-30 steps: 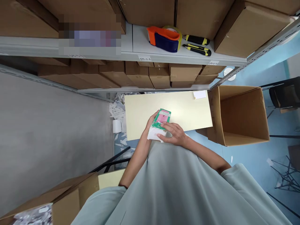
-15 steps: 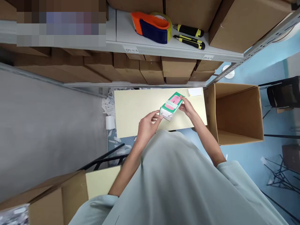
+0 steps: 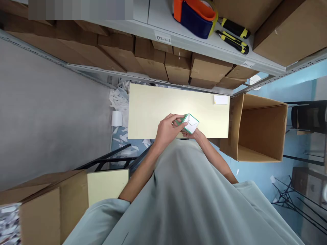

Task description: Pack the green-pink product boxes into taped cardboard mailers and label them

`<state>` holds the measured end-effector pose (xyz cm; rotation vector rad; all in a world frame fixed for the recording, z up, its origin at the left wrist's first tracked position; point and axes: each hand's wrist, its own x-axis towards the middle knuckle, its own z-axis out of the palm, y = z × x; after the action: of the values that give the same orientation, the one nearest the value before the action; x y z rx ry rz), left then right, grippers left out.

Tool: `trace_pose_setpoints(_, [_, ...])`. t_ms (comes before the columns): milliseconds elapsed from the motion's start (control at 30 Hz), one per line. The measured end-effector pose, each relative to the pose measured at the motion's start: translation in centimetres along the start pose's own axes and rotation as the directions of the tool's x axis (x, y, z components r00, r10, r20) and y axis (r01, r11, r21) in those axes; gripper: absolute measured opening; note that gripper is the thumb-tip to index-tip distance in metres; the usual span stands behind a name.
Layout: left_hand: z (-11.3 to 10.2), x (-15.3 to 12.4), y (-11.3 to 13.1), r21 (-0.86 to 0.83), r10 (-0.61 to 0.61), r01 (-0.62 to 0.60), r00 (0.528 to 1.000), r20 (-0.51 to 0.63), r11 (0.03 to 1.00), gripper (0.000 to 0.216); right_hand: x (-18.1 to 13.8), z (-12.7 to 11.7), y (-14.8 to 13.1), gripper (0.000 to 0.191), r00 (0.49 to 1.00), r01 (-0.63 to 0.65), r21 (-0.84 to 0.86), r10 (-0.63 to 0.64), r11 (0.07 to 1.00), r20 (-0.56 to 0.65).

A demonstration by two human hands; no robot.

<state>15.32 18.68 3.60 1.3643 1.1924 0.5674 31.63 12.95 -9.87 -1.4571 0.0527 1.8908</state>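
A small green-edged carton (image 3: pixel 191 124) is held above the pale yellow table, its white folded end turned up toward me. My left hand (image 3: pixel 169 129) grips it from the left, with the thumb on the near edge of the white end and fingers along the green side. Beneath and to the right, my right hand (image 3: pixel 192 134) supports the carton, its fingers partly hidden by it. The pale table (image 3: pixel 153 109) lies under both hands. On its far right corner rests a white card or label pad (image 3: pixel 221 99).
An open cardboard box (image 3: pixel 260 129) stands right of the table. Beyond the table, a shelf rack (image 3: pixel 204 51) holds brown cartons, an orange-blue tape dispenser (image 3: pixel 195 17) and utility knives (image 3: pixel 233 41). Paper scraps (image 3: pixel 119 98) and a white roll (image 3: pixel 117 118) lie at left.
The carton has been turned so its white end faces up and its printed pink face is out of sight. My right hand has moved down and left, underneath it. The view has shifted.
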Motion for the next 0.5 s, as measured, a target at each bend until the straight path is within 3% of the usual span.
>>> trace_pose_setpoints(67, [-2.0, 0.0, -0.7, -0.107, -0.054, 0.053, 0.999, -0.007, 0.993, 0.035, 0.4, 1.2, -0.7, 0.044, 0.999, 0.041, 0.026, -0.040, 0.999, -0.033])
trace_pose_setpoints(233, [-7.7, -0.3, -2.7, -0.259, -0.099, 0.090, 0.995, -0.021, 0.962, 0.039, 1.8, 5.1, -2.2, 0.046, 0.990, 0.005, 0.078, 0.006, 0.997, -0.140])
trace_pose_setpoints(333, [-11.0, -0.4, -4.1, -0.284, -0.100, 0.077, 0.993, -0.068, 0.956, 0.037, 3.2, 8.4, -2.2, 0.044, 0.977, 0.030, 0.034, -0.022, 0.999, -0.212])
trace_pose_setpoints(500, [-16.0, 0.1, -7.2, -0.273, -0.110, 0.049, 0.971, -0.214, 0.961, 0.034, 7.0, 14.1, -1.2, 0.045, 0.973, 0.067, -0.061, -0.079, 0.996, -0.218])
